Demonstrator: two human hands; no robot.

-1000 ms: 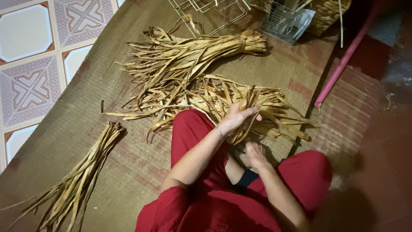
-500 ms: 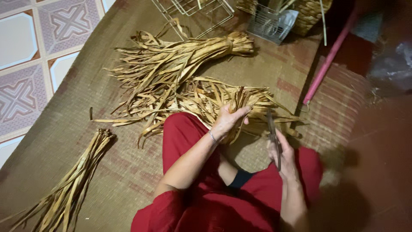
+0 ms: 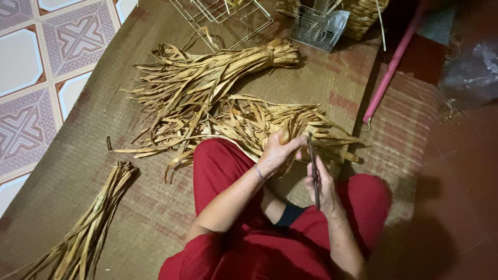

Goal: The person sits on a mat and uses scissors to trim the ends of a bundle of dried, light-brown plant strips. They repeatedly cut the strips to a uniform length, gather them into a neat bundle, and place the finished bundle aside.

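Right hand now up with a dark blade beside the gripped strips

A second ago my right hand lay low and empty; now it is closed round a thin dark blade, held upright just beside the dried leaf strips my left hand pinches over my lap — cutting looks set to start. Tied bundle, wire frame and pink stick lie beyond — nothing blocks.

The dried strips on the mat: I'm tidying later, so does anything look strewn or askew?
Yes. The tied bundle fans out untidily at its loose end, and the pile of strips by the left hand lies tangled. The right hand holds a dark narrow tool. A pink stick lies aslant.
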